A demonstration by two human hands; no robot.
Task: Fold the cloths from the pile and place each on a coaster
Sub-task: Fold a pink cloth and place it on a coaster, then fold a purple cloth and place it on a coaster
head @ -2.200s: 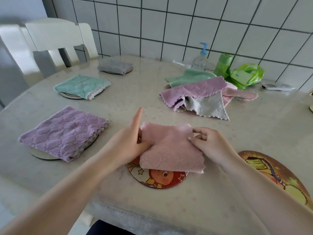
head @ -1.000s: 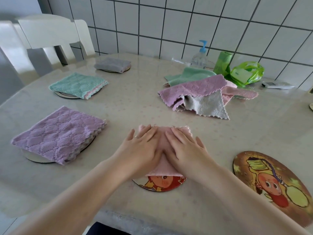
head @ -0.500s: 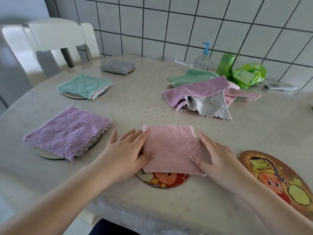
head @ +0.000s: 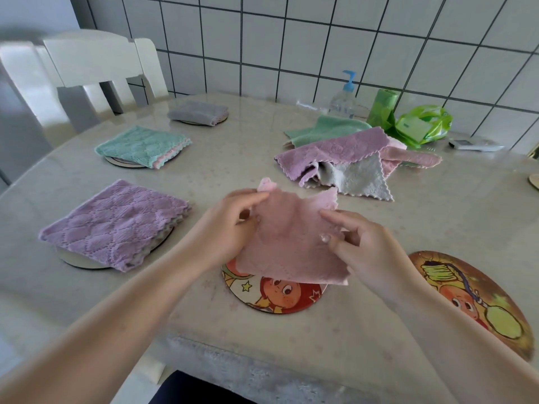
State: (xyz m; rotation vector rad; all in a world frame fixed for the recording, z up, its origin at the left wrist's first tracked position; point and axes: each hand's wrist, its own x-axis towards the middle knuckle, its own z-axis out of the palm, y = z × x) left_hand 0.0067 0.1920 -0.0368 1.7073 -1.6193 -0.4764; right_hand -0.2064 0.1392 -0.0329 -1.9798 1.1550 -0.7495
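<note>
Both hands pinch the pink cloth, left hand at 10 o'clock, right hand at 3, above the coaster.

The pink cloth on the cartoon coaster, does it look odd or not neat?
Yes. The pink cloth is lifted off the coaster at its far edge, held by the left hand and right hand; one corner sticks up, unlike the flat purple cloth.

Cloth pile lies behind held cloth.
</note>
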